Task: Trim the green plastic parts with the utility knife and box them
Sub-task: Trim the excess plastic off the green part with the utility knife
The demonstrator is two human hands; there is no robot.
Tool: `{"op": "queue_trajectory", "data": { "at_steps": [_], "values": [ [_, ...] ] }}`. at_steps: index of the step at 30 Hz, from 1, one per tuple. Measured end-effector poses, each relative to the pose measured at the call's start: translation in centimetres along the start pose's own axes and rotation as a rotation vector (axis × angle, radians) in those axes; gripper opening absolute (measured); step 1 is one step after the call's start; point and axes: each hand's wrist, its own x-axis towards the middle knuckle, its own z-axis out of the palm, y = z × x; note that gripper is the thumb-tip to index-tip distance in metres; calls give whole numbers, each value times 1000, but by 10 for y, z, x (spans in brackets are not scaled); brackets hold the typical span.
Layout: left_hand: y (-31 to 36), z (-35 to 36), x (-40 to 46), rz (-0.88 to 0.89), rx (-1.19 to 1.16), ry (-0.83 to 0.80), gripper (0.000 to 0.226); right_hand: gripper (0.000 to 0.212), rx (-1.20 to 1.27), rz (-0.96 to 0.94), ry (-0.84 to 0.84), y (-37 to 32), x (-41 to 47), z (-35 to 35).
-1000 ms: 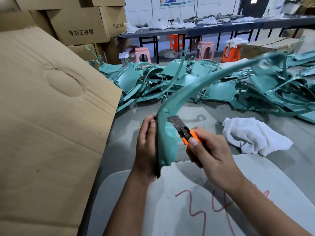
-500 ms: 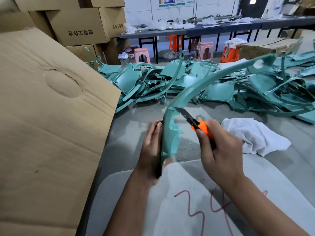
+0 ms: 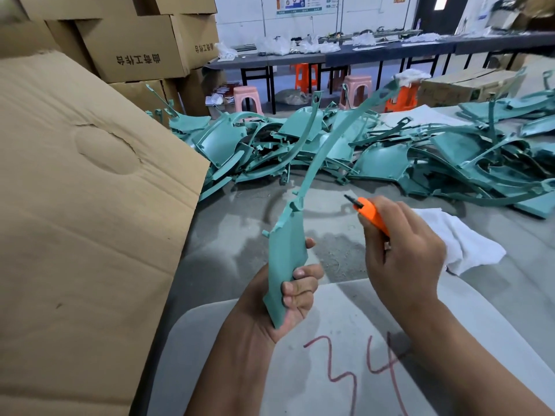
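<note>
L hand [image 3: 292,298] grips the wide lower end of a long curved green plastic part [image 3: 286,253], fingers curled round its edge, holding it upright above the grey table [image 3: 240,235]; the part's thin arm arcs up and away toward the far side. R hand [image 3: 402,259] is clenched on an orange utility knife [image 3: 371,216], just beside the part to its right, not touching it; dark tip points up-left, blade too small to make out. Behind the part, a big pile of green plastic parts [image 3: 390,151] sprawls across the table. A white cloth [image 3: 462,241] lies right of the part, past the knife hand. A cardboard box flap [image 3: 84,205] stands left of the part. Below the part, near edge, a pale board w/ red "34" [image 3: 360,367]. Stacked cartons [image 3: 135,46] far back-left of the part.
</note>
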Motion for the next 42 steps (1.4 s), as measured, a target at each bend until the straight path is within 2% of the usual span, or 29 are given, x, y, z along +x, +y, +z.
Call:
{"op": "queue_trajectory", "data": {
  "at_steps": [4,8,11,14,17,20,22,24,28,29,31,32,34,36,38,40,42],
  "values": [
    [-2,-5,0,-86,-63,-58,66,27,25,-61,-142,-3,1,4],
    [2,-1,-2,-121,-21,-43,73,30,-53,-17,-80,-3,1,5],
    [6,3,-5,-162,89,9,76,25,13,140,-1,3,4,2],
    [10,3,-10,-217,198,13,77,15,77,145,-58,10,7,-1],
    [17,1,-12,-274,164,37,52,19,-14,181,-183,13,5,1],
    [23,-1,-14,-234,375,129,17,19,-103,402,-241,28,4,0],
    [21,1,-14,-204,483,170,11,18,-57,477,-217,35,6,-4],
    [17,2,-12,-114,531,198,8,16,-12,475,-169,34,7,-6],
    [10,-5,-4,132,933,433,20,16,197,504,-296,22,8,-3],
    [9,-8,-1,211,1067,514,31,16,330,563,-327,18,8,-2],
    [8,-14,2,407,1349,613,65,19,704,826,-305,7,11,-3],
    [9,-15,2,485,1465,580,81,22,854,964,-278,3,12,-4],
    [11,-17,-1,547,1584,435,96,23,973,1073,-313,0,13,-5],
    [13,-19,-3,528,1663,348,95,20,1060,1091,-408,0,13,-6],
    [13,-20,-4,472,1646,328,90,16,1113,1118,-472,0,13,-6],
    [14,-20,-3,468,1563,309,90,11,1130,1182,-432,1,14,-6],
    [15,-22,-3,516,1654,296,98,5,1163,1258,-336,4,14,-4]
  ]
}}
